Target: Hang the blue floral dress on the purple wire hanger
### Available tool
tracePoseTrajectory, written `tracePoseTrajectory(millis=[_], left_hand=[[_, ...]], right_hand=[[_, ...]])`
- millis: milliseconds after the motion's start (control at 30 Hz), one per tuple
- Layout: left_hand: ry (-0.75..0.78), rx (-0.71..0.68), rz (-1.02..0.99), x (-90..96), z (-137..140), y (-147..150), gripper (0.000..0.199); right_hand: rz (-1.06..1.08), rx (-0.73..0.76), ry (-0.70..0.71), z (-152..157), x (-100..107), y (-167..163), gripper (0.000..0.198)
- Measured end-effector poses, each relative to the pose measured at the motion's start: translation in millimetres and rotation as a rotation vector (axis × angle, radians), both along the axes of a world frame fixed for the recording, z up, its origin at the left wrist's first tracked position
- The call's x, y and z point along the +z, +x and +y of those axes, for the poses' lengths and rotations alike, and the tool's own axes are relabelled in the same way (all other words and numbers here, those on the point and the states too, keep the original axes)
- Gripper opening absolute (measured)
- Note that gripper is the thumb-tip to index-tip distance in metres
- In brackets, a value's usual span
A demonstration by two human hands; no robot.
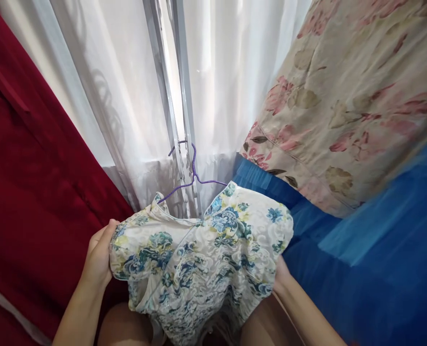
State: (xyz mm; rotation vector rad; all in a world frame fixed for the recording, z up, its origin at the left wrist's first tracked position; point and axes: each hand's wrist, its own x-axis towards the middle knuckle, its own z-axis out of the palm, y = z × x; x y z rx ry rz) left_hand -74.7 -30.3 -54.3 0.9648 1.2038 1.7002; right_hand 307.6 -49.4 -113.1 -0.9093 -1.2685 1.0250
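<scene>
Left hand (100, 257), at eight o'clock of the view: forearm rising from the lower edge, wrist straight, thumb laid over the top and fingers curled, pinching the shoulder edge of the white brocade garment with blue, green and yellow floral print (202, 259); right hand (281, 278), at four o'clock: forearm entering from the lower right, most of the hand hidden behind the cloth, so its grip is judged only by contact with the garment's other side; whether its fingers are curled or flat cannot be told. The garment is held between both hands at the lower centre, above the person's lap; its weave is raised and slightly glossy, its sleeves short and puffed. It hangs on a thin purple wire hanger (193, 175), the hook curving up at twelve o'clock of the collar. Behind the hook: sheer white pleated curtain (101, 96), translucent, over a pale metal window frame (177, 96). At nine o'clock: deep red matte fabric (29, 158); at two o'clock: cream quilted cloth with pink flowers (350, 105); at four o'clock: bright blue smooth sheet (372, 254).
</scene>
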Motion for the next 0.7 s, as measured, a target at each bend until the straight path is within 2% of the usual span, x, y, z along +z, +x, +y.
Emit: tracePoseTrajectory(millis=[100, 200, 333, 400, 500, 567, 633, 700], left_hand=[[0.02, -0.015, -0.048, -12.2, -8.7, 5.0, 0.043], [0.047, 0.061, -0.021, -13.3, -20.1, 12.6, 0.038], [0.1, 0.217, -0.038, 9.9, -30.1, 25.6, 0.03], [0.117, 0.221, -0.006, 28.9, -29.8, 33.8, 0.032], [0.159, 0.098, 0.141, 55.1, -21.0, 46.2, 0.036], [0.223, -0.004, 0.308, 63.6, -10.9, 51.5, 0.035], [0.311, -0.008, 0.521, 61.1, 0.2, 53.5, 0.03], [0.386, 0.098, 0.713, 48.6, 10.1, 54.4, 0.021]], right_hand=[[0.126, -0.054, -0.01, 2.0, -1.0, 25.2, 0.062], [0.195, -0.158, -0.021, 7.0, 15.0, 39.5, 0.054], [0.216, -0.258, 0.01, 18.2, 48.0, 35.5, 0.045], [0.271, -0.294, 0.02, 23.5, 63.1, 35.3, 0.044], [0.334, -0.385, 0.045, 21.8, 77.0, 44.8, 0.047], [0.31, -0.463, 0.086, 7.6, 76.9, 54.4, 0.049], [0.189, -0.497, 0.132, -19.5, 69.0, 62.6, 0.05], [-0.062, -0.412, 0.172, -55.9, 56.8, 65.6, 0.055]])
